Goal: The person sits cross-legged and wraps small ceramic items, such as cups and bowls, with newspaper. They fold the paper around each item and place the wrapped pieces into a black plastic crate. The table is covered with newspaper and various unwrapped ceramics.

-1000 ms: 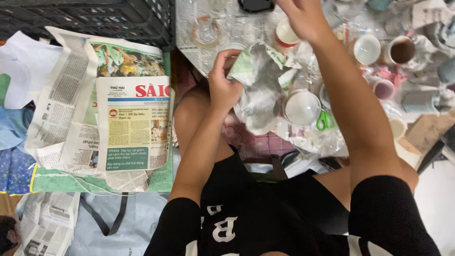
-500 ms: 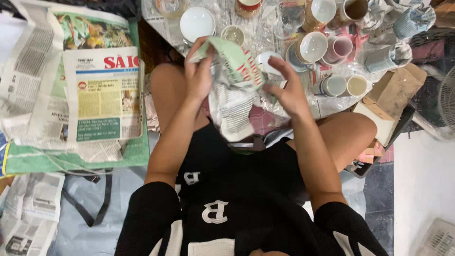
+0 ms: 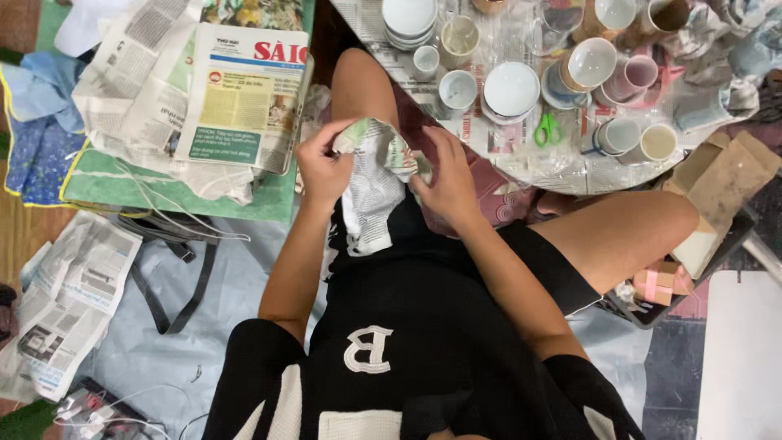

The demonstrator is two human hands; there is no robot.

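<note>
I sit on the floor with a crumpled sheet of newspaper (image 3: 373, 186) bunched over my lap. My left hand (image 3: 323, 167) grips its upper left edge, and my right hand (image 3: 446, 173) holds its right side. The paper seems wrapped around something, but what is inside is hidden. Both hands are close together, just in front of a low round tray (image 3: 570, 167) covered in clear plastic.
The tray carries several cups, mugs and bowls (image 3: 511, 88) plus green-handled scissors (image 3: 545, 129). A stack of newspapers (image 3: 244, 98) lies on a green mat at the left, with more sheets (image 3: 65, 301) on the grey cloth. Cardboard pieces (image 3: 721, 183) sit at the right.
The paper bundle has come down from over the tray into my lap. My right hand, which reached toward the cups a second ago, has closed onto the bundle's right side.
</note>
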